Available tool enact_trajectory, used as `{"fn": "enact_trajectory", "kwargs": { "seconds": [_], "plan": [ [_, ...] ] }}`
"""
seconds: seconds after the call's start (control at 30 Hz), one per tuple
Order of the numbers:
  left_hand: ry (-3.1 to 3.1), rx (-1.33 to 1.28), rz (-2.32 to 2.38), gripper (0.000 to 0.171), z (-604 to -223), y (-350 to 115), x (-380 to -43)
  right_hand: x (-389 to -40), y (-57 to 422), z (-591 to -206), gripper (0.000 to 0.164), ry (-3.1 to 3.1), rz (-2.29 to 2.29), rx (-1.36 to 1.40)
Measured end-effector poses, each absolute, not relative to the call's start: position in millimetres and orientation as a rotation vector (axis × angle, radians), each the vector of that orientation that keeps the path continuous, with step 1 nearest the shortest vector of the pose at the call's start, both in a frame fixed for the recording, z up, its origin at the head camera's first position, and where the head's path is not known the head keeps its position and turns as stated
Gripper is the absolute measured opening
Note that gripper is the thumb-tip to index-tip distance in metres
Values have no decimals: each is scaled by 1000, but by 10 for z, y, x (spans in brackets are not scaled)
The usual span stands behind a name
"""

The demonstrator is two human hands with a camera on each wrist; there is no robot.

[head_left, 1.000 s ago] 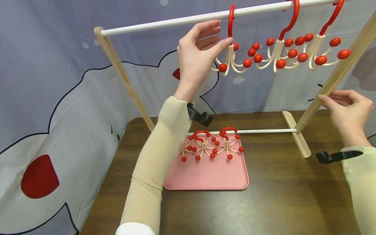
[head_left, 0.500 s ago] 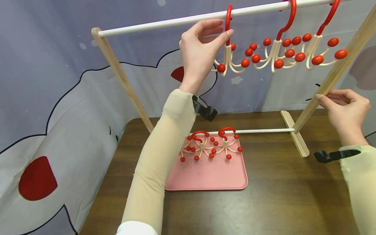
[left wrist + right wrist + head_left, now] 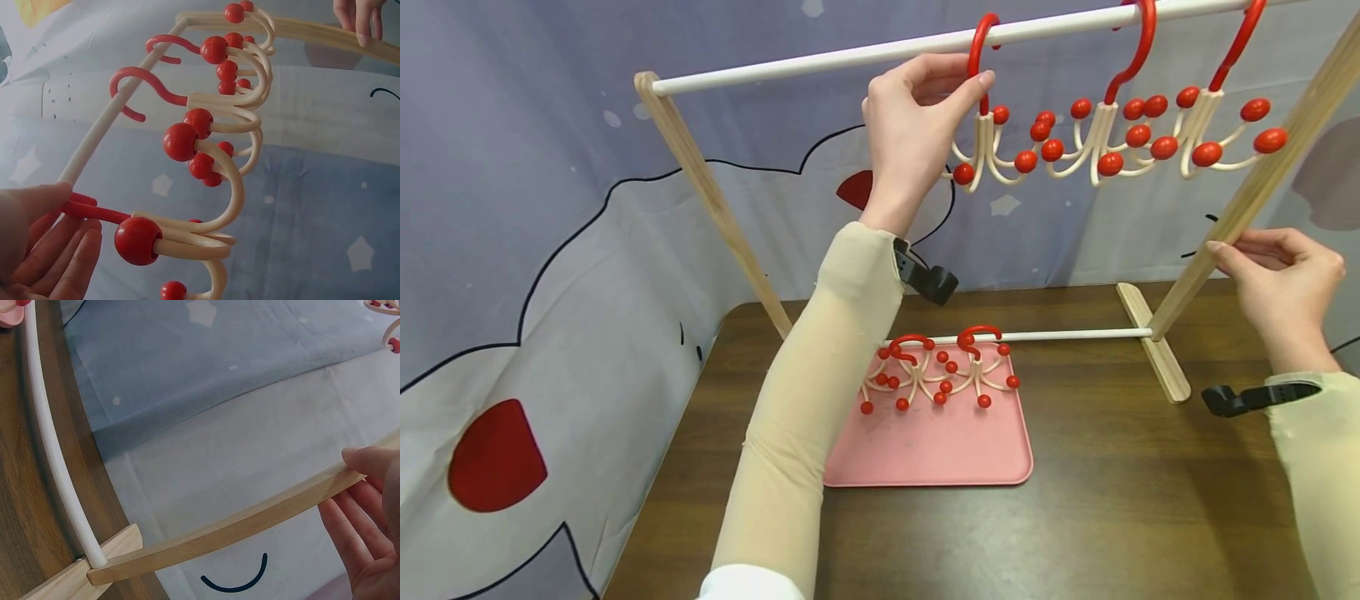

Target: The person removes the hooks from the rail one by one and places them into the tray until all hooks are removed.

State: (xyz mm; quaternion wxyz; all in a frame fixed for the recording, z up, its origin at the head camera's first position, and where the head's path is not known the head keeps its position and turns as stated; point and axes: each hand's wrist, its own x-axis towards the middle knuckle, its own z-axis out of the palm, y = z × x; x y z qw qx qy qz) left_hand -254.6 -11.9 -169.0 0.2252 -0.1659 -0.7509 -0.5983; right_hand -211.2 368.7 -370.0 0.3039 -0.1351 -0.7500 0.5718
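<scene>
My left hand [image 3: 913,137] pinches the red hook of a multi-armed hanger [image 3: 985,142], just below the white rod [image 3: 820,62]. The hook goes over the rod, and cream arms tipped with red balls spread out below it. In the left wrist view the thumb and fingers [image 3: 59,262] are at the hook beside the rod. Two similar hangers, a middle one [image 3: 1101,133] and a right one [image 3: 1206,125], hang farther along. My right hand [image 3: 1288,283] grips the rack's right wooden post [image 3: 1232,217], thumb on one side and fingers on the other.
A pink tray [image 3: 932,454] on the brown table [image 3: 1097,483] bears several more hangers [image 3: 917,375], partly hidden by my left sleeve. The rack's left post [image 3: 715,200], lower white bar [image 3: 1067,335] and right foot [image 3: 1157,350] frame the space. A patterned cloth [image 3: 587,275] hangs behind.
The left hand has shifted slightly, and the hook it holds now tilts a little more on the rod. The right hand keeps its hold on the post. The view has moved slightly.
</scene>
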Motion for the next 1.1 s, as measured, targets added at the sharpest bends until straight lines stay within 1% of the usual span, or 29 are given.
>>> {"fn": "enact_trajectory", "kwargs": {
  "seconds": [0.57,0.93,1.1],
  "plan": [
    [-1936,-449,-1699,21,-1730,-141,-2602,-2110,3673,-3697,26,-1977,1526,-358],
    [-1779,-509,-1725,20,-1652,-202,-2557,-2089,3664,-3695,25,-1986,1510,-373],
    [-1729,-541,-1736,18,-1648,-297,-2477,-2081,3663,-3688,26,-1992,1494,-371]
  ]
}}
